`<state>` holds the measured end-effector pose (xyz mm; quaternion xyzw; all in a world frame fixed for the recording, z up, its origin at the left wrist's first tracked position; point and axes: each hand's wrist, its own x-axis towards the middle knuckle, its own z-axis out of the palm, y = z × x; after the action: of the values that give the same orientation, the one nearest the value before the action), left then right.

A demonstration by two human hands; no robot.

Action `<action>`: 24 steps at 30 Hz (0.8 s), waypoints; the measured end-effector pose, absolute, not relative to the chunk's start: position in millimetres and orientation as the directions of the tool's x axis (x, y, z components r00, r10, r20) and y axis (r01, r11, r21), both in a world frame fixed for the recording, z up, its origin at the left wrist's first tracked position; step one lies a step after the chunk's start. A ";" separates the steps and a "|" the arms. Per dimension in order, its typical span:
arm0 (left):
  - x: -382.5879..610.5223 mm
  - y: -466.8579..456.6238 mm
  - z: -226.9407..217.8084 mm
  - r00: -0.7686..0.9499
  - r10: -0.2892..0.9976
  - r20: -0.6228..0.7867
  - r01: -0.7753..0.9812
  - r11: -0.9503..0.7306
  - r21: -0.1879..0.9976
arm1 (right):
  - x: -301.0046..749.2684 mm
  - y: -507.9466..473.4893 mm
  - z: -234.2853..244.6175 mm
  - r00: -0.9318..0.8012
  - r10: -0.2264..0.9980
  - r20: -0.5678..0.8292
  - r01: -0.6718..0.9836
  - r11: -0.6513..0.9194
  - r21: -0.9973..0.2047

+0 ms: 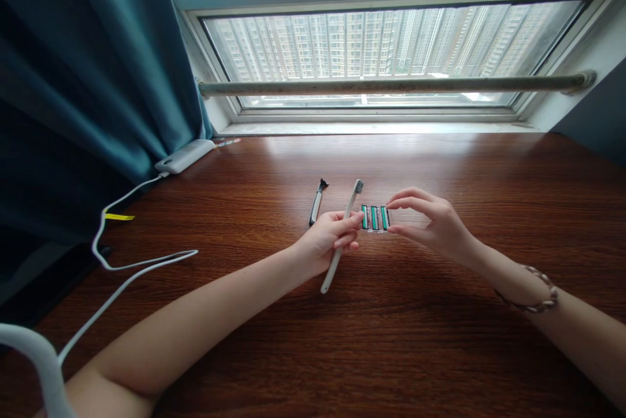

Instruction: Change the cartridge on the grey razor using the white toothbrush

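Observation:
My left hand [332, 238] is closed around a white toothbrush [333, 268], its grey bristle head tilted up and away. The thumb and forefinger of that hand also reach the left end of a clear pack of razor blade cartridges [375, 218]. Three cartridges with green strips show side by side in it. My right hand [435, 222] pinches the pack's right end, forefinger at the far edge and thumb at the near edge. Just beyond my left hand lies a grey and black razor [317, 203] on the brown wooden table [415, 327].
A white power bank [184, 156] lies at the back left beside a blue curtain [112, 46]. From it a white cable [132, 268] runs over the table's left side, near a yellow strip [120, 217]. A rail [391, 85] crosses the window behind.

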<state>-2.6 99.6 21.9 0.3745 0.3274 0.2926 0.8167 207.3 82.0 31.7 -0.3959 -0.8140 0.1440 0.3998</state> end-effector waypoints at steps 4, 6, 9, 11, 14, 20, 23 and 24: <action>-2.1 99.4 20.9 0.603 0.746 -0.282 -0.236 0.504 0.831 | 205.0 81.1 30.9 -0.302 0.886 0.353 0.368 0.450 -0.814; -1.8 99.0 21.2 0.596 0.754 -0.275 -0.235 0.492 0.838 | 203.0 79.7 30.0 -0.294 0.922 0.251 0.261 0.330 -0.907; -1.7 97.7 22.3 0.596 0.757 -0.270 -0.226 0.480 0.848 | 199.6 77.2 29.3 -0.276 0.951 0.142 0.177 0.195 -0.965; -1.6 96.8 23.0 0.595 0.758 -0.268 -0.219 0.474 0.853 | 197.7 75.8 29.7 -0.252 0.962 0.104 0.190 0.155 -0.970; -1.0 96.1 23.5 0.596 0.759 -0.262 -0.220 0.468 0.856 | 195.9 74.5 31.2 -0.233 0.971 0.062 0.195 0.109 -0.975; -0.3 96.0 24.6 0.602 0.760 -0.244 -0.214 0.448 0.868 | 197.0 74.8 32.4 -0.198 0.980 -0.033 0.011 -0.031 -0.999; -0.2 95.6 24.4 0.602 0.761 -0.241 -0.212 0.444 0.871 | 198.3 75.6 31.7 -0.163 0.985 -0.063 -0.032 -0.069 -0.997; -0.1 95.5 24.2 0.603 0.761 -0.240 -0.211 0.441 0.872 | 198.6 75.7 31.5 -0.160 0.985 -0.067 -0.039 -0.074 -0.996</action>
<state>-0.1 95.5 24.2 0.4287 0.3210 0.3091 0.7859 198.6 75.7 31.5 -0.4646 -0.5088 0.5667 0.4518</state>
